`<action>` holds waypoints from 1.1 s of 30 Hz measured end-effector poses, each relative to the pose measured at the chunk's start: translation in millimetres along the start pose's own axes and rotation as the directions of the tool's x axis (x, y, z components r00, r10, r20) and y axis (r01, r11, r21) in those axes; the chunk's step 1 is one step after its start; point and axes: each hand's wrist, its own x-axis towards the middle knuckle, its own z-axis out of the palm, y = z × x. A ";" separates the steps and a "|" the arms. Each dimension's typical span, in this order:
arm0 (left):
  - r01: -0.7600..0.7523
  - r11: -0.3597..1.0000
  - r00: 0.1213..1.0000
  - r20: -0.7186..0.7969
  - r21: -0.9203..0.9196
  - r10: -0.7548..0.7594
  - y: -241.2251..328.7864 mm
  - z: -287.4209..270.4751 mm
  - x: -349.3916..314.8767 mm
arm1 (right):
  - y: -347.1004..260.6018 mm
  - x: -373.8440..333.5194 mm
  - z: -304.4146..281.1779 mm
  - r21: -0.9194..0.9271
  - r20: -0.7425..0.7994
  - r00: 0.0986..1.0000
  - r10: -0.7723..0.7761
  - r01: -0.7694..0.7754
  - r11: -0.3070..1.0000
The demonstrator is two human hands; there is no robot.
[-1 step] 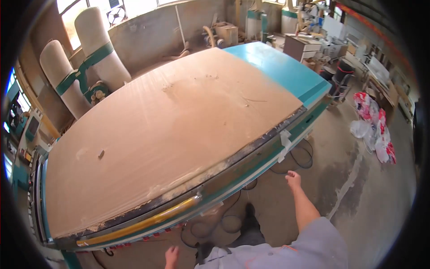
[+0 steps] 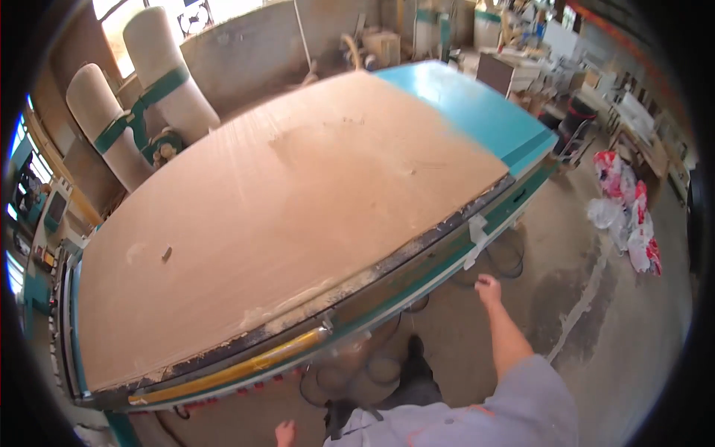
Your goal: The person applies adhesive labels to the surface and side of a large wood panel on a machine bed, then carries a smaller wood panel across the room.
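Note:
My right hand (image 2: 488,290) hangs in the air over the floor, off the near right side of the large table. Its fingers are curled in, and nothing shows in them. At the lower edge, my left hand (image 2: 285,433) is only partly in view, so its fingers are mostly hidden. Neither hand touches the table. Across the table lies a broad, dusty brown board (image 2: 298,201), with a small chip (image 2: 167,254) on its left part. A yellow-wrapped roll (image 2: 238,367) runs along the near side, below the dark edge strip (image 2: 357,285).
A teal panel (image 2: 462,104) covers the table's far right end. Loose hoses or cables (image 2: 506,253) coil on the floor by my feet. Red and white plastic bags (image 2: 629,212) lie at the right. Dust-collector bags (image 2: 160,59) stand at the back left.
The view has shifted slightly. My left hand sits lower, more cut off by the lower edge, and my right hand appears a little higher. Nothing on the table has moved.

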 end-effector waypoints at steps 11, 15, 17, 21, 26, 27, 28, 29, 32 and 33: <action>0.364 0.913 0.930 0.129 -0.184 -0.345 239.2 78.9 -125.7 | 51.3 252.1 75.9 -0.739 0.616 0.767 -0.177 0.641 0.205; 0.066 0.975 0.978 -0.178 -0.210 -0.105 320.9 78.1 -144.8 | -5.5 144.2 162.6 -0.374 0.598 0.648 -0.472 0.746 0.551; -0.025 0.955 0.981 -0.194 -0.294 -0.034 322.4 91.6 -174.5 | -55.6 40.2 164.7 -0.110 0.662 0.507 -0.551 0.794 0.598; -0.050 0.949 0.944 -0.324 -0.310 -0.056 239.0 156.6 -231.8 | -88.7 -181.8 125.6 0.273 0.917 0.044 -0.396 0.654 0.705; 0.002 0.940 0.798 -0.566 -0.341 -0.207 191.3 104.6 -338.8 | -75.1 -410.5 107.5 0.499 0.759 -0.644 -0.100 0.476 0.724; 0.006 0.953 0.755 -0.623 -0.301 -0.202 167.7 101.3 -353.3 | -79.3 -458.3 112.5 0.558 0.657 -0.750 -0.080 0.413 0.720; -0.093 0.955 0.711 -0.690 -0.282 -0.135 140.5 100.6 -368.6 | -89.9 -507.1 109.3 0.595 0.543 -0.838 -0.050 0.342 0.727; -0.154 0.968 0.628 -0.776 -0.199 -0.059 105.4 91.9 -382.1 | -101.3 -561.5 108.9 0.717 0.413 -0.908 -0.075 0.273 0.641; -0.359 0.896 0.601 -0.799 -0.260 0.008 47.4 69.1 -419.3 | -188.5 -695.7 62.0 0.801 0.231 -0.973 0.017 0.200 0.564; -0.419 0.855 0.625 -0.780 -0.305 0.028 25.3 53.5 -435.2 | -207.7 -729.6 54.8 0.843 0.173 -0.985 -0.029 0.132 0.521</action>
